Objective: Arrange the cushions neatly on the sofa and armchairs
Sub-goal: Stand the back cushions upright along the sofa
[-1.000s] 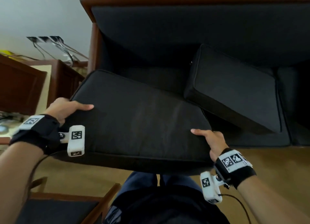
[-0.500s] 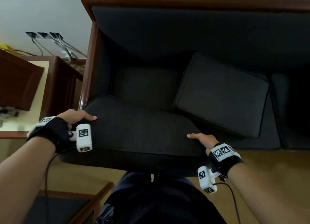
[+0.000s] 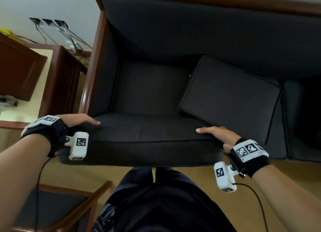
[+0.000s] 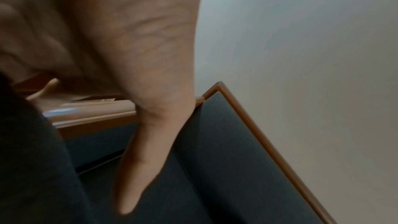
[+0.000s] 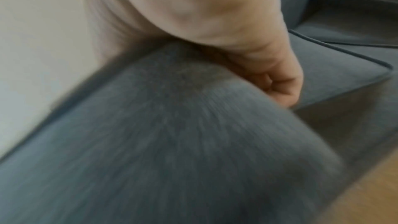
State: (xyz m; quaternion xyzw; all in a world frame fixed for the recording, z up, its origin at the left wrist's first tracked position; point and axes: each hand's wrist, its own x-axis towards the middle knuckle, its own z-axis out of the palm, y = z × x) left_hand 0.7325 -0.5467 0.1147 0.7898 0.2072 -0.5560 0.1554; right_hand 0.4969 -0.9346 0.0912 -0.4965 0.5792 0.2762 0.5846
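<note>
A large dark grey seat cushion (image 3: 142, 138) lies at the front of the sofa's (image 3: 199, 32) left seat, its near edge overhanging the floor. My left hand (image 3: 76, 121) grips its left end, thumb on top and fingers underneath. My right hand (image 3: 219, 135) grips its right end the same way. In the left wrist view my thumb (image 4: 140, 168) lies on the dark fabric; in the right wrist view the cushion (image 5: 172, 142) fills the blurred frame. A second dark cushion (image 3: 229, 96) lies tilted on the seat to the right.
The sofa's wooden arm rail (image 3: 93, 61) runs along the left. A brown side table (image 3: 57, 79) with cables behind stands further left. A wooden chair frame (image 3: 73, 209) is at my lower left. My legs stand close to the sofa's front on the wooden floor (image 3: 286, 188).
The cushion in my hands has come down from a raised tilt towards the left seat and moved forward onto the sofa. Both hands kept their grip.
</note>
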